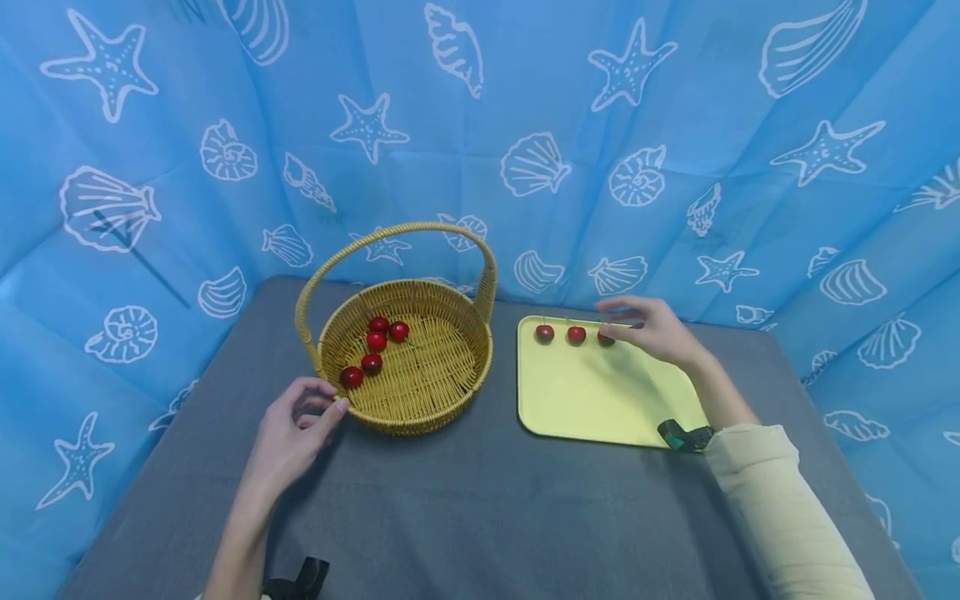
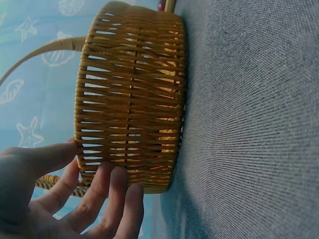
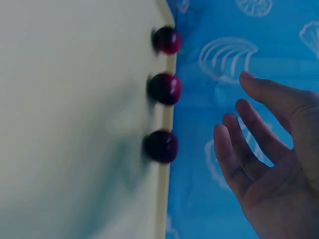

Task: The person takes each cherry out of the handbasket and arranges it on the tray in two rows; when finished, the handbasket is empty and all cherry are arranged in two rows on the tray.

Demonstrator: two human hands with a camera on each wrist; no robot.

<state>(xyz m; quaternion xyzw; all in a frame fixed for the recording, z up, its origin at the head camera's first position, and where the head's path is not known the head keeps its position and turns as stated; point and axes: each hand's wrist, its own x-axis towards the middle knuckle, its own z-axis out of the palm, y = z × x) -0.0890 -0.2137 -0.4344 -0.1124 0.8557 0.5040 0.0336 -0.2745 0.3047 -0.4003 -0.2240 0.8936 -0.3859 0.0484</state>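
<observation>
My left hand holds the rim of a round wicker basket with a tall arched handle. In the left wrist view the thumb lies at the rim and the other fingers lie along the woven outer wall. Several dark red cherries lie on the left side of the basket floor. Three more cherries stand in a row along the far edge of a pale yellow tray. Above the rightmost one is my right hand, thumb and fingers apart, with nothing between them in the right wrist view.
A grey cloth covers the table beneath basket and tray. Close behind the table hangs a blue curtain with white shells and starfish, wrapping round both sides. The basket's handle rises in front of it.
</observation>
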